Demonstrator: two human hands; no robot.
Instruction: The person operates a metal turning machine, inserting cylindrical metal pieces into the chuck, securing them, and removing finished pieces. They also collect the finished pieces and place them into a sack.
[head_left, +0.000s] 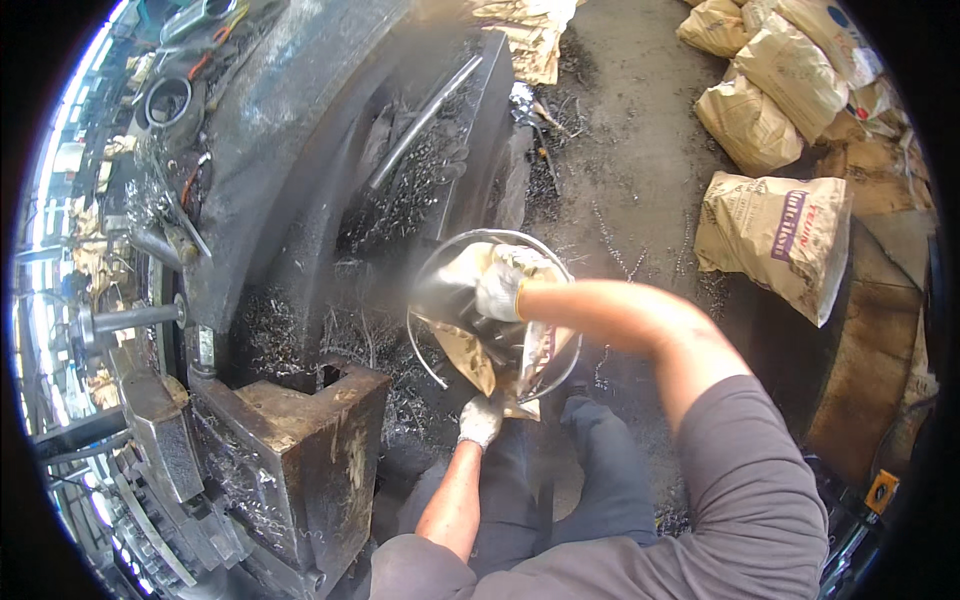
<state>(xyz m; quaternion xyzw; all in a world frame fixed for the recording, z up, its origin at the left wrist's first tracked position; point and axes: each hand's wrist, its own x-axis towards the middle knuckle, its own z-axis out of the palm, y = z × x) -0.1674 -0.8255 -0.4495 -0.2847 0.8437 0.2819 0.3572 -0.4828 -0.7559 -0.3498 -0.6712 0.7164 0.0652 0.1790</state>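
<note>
A brown paper sack point(455, 345) with a dark inside stands open in front of me, between my body and the machine. A thin, light-coloured hoop point(428, 370) encircles its mouth, with one end loose at the near left. My right hand point(499, 291), in a white glove, reaches over the sack's mouth from the right. Its fingers look curled, and what they hold is hidden against the dark inside. At the sack's near lower edge, my gloved left hand point(482, 418) is closed on the paper.
Left of me stands a rusty steel block point(300, 420) with sharp corners. Metal shavings point(370, 340) litter the machine bed, where a metal rod point(425, 120) lies. Several filled paper sacks point(770, 235) lie on the right, beside brown cardboard point(860, 390).
</note>
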